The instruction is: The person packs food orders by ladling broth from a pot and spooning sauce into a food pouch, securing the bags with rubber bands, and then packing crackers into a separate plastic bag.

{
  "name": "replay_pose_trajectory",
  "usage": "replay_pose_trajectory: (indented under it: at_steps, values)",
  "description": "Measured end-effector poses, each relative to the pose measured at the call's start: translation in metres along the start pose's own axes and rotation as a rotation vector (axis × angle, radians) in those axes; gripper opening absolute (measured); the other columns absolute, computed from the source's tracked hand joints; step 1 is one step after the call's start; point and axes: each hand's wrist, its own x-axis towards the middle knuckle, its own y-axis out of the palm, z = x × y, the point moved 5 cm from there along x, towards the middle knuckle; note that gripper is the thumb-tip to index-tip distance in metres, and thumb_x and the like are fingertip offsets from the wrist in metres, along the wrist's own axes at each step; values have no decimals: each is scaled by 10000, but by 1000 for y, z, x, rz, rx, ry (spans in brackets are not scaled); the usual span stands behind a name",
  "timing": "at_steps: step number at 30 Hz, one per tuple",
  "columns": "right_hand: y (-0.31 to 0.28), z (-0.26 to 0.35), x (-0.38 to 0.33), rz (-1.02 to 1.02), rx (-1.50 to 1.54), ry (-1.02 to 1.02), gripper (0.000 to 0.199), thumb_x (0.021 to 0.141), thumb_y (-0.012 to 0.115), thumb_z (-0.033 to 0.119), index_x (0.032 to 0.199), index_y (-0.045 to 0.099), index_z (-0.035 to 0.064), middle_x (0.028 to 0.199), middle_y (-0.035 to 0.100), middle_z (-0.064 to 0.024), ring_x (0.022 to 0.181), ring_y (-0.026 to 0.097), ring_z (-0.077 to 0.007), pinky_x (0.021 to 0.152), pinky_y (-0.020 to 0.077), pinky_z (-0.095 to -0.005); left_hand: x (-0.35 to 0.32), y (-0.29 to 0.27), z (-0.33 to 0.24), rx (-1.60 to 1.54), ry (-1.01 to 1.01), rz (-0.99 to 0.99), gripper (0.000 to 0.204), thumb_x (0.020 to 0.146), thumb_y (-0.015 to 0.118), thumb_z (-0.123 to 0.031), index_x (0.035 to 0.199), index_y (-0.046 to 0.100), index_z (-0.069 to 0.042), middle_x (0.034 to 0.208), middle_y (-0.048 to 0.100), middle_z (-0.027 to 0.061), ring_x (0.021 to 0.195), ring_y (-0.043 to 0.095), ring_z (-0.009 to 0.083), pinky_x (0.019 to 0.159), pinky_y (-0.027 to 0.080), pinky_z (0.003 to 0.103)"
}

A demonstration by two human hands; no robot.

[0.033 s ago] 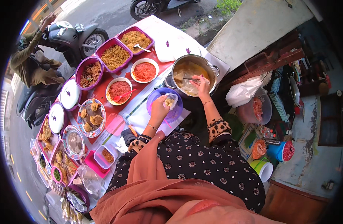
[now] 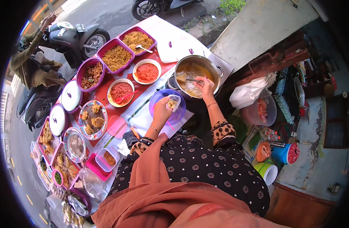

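- Broth (image 2: pixel 199 71) in the wide, round, silver metal pot (image 2: pixel 194 60) looks slightly shifted against the picture just before; almost everything else matches it.
- The right hand (image 2: pixel 205 86) has stayed over the pot, grasping the slim handle of a metal utensil (image 2: pixel 192 80); the utensil's head is hard to make out, close to a pale, angular chunk (image 2: pixel 181 78) in the pot.
- The left hand (image 2: pixel 163 111) keeps its grip on a small, clear plastic bag (image 2: pixel 177 101) with pale yellowish pieces (image 2: pixel 172 103) inside.
- That bag is above a round purple plastic bowl (image 2: pixel 179 116), near the pot but apart from it.
- With so little changed, the work seems, as a judgement, still under way at the pot, with no visible gain in the bag.
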Motion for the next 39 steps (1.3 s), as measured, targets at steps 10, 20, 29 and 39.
replay_pose_trajectory:
  at_steps: [10,20,29,39]
  values:
    - [-1,40,-45,237,-461,-233,313,937,435,161,919,593,-108,963,629,-188,832,651,-276,767,530,-305,-1,4,3,-43,-21,51,493,612,676,-51,1098,613,3,1127,597,204,1059,575,307,934,437,327]
    - [3,91,-56,390,-1329,-919,146,830,511,58,927,571,-33,1037,588,-226,985,553,-378,860,451,-404,-4,4,-2,-30,-8,46,488,627,682,-44,1105,603,13,1121,597,204,1045,578,308,930,437,331]
    - [-26,56,-37,111,-1239,-731,194,840,511,119,822,605,-50,852,624,-234,790,605,-384,724,499,-393,-7,2,-3,-43,-6,21,469,610,652,-9,1077,613,19,1120,596,208,1037,581,324,914,452,341]
    - [-59,45,-13,-32,-347,-31,350,933,426,194,902,589,-114,906,629,-201,752,658,-285,681,560,-313,-5,6,-4,-48,11,34,467,607,647,-17,1072,616,20,1117,597,211,1029,583,327,908,455,341]
